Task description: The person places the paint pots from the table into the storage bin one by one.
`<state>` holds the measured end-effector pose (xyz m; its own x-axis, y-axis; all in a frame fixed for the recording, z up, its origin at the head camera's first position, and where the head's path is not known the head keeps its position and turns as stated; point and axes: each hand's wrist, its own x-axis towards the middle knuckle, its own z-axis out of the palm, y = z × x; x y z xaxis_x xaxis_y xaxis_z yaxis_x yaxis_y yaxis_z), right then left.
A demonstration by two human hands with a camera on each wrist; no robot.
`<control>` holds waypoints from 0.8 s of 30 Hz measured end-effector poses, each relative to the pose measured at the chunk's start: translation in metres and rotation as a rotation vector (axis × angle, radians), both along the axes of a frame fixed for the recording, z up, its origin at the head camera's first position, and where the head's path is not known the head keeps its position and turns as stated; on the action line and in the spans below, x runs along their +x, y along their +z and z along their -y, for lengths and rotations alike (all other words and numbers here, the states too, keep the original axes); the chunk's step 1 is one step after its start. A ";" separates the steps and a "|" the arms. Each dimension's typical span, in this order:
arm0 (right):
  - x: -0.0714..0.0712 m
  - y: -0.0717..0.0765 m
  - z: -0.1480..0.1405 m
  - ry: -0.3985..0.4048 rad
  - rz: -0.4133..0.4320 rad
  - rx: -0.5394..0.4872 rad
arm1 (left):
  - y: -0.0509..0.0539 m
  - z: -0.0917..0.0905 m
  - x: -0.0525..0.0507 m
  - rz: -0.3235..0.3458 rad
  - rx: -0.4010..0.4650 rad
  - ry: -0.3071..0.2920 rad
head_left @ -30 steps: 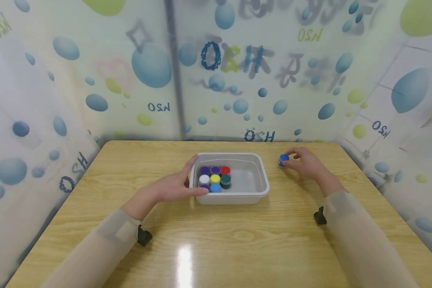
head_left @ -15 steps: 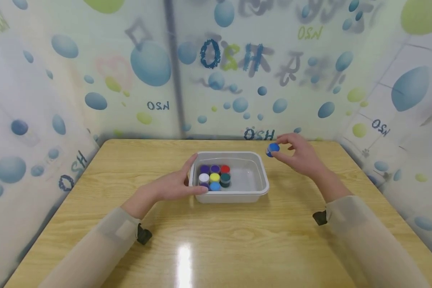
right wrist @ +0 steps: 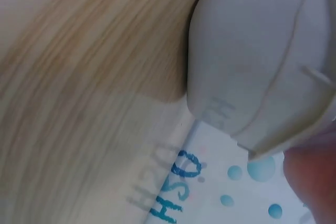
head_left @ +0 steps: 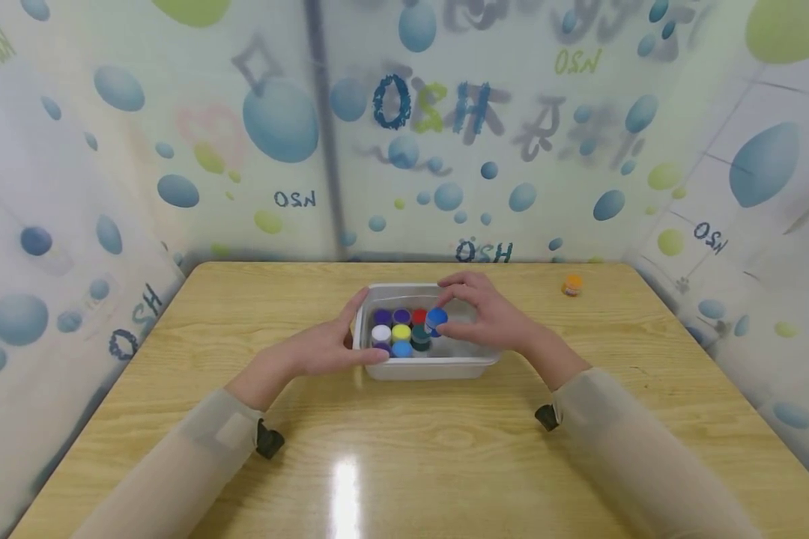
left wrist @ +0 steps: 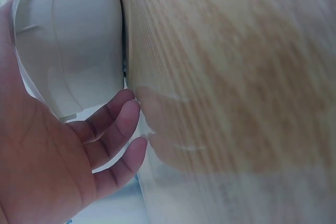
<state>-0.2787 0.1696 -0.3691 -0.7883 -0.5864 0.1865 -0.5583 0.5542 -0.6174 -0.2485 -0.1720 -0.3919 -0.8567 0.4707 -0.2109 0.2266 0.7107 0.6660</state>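
Observation:
A white plastic bin [head_left: 438, 362] stands on the table, small paint jars grouped in its left part. Several jar lids show, among them a white lid [head_left: 381, 333], a yellow lid [head_left: 401, 332] and a red lid [head_left: 419, 316]. My left hand [head_left: 320, 348] grips the bin's left end, thumb over the front rim; in the left wrist view its other fingers [left wrist: 123, 121] reach down to the tabletop. Over the bin, my right hand [head_left: 491, 318] pinches a blue paint jar [head_left: 436, 319] between thumb and fingers, close to the red and dark green jars. The right wrist view mostly shows the bin's outer wall [right wrist: 252, 51].
An orange-lidded jar [head_left: 571, 285] stands alone at the table's back right. The wooden table [head_left: 445, 457] ends at a patterned wall [head_left: 404, 195] behind, with more walls at both sides. The bin's right part has bare floor.
My right hand has lifted the blue paint jar off the table and carried it left over the bin. The orange-lidded jar has come into full view. My left hand stays on the bin.

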 end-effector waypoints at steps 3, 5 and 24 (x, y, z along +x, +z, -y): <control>-0.001 -0.004 0.009 0.024 -0.009 0.015 | -0.001 0.000 0.000 0.001 0.003 0.002; -0.001 -0.006 0.013 0.028 -0.019 0.036 | -0.001 0.000 0.000 -0.001 -0.005 0.004; 0.002 -0.010 0.020 0.076 -0.146 0.384 | -0.001 -0.003 -0.002 -0.014 -0.006 0.000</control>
<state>-0.2771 0.1492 -0.3787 -0.7218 -0.6903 0.0495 -0.6726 0.6829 -0.2851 -0.2500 -0.1694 -0.3933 -0.8597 0.4692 -0.2018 0.2356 0.7149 0.6583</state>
